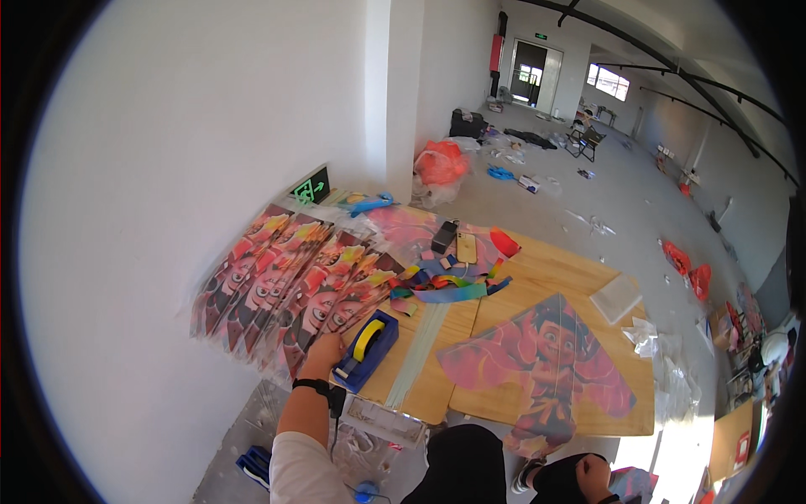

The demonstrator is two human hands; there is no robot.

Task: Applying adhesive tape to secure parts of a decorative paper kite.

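My left hand [326, 348] is at the table's near left, between a blue tape dispenser [367, 353] with a yellow roll and a row of plastic-wrapped printed kites [290, 286]. It touches or nearly touches the nearest packet's edge; its fingers are too small and partly hidden to read. My right hand [594, 475] is low at the right, beside my dark-clad knee and below the table edge, its fingers unclear. On the table's right half lies a spread kite [550, 361] printed with a cartoon figure, its lower end over the near edge.
Pale strips [420, 357] lie beside the dispenser. Rainbow ribbons [449, 281], a phone [467, 247], a black box [444, 237] and a clear tray [615, 299] rest on the wooden table [495, 319]. A white wall stands left; plastic bags [441, 164] litter the floor.
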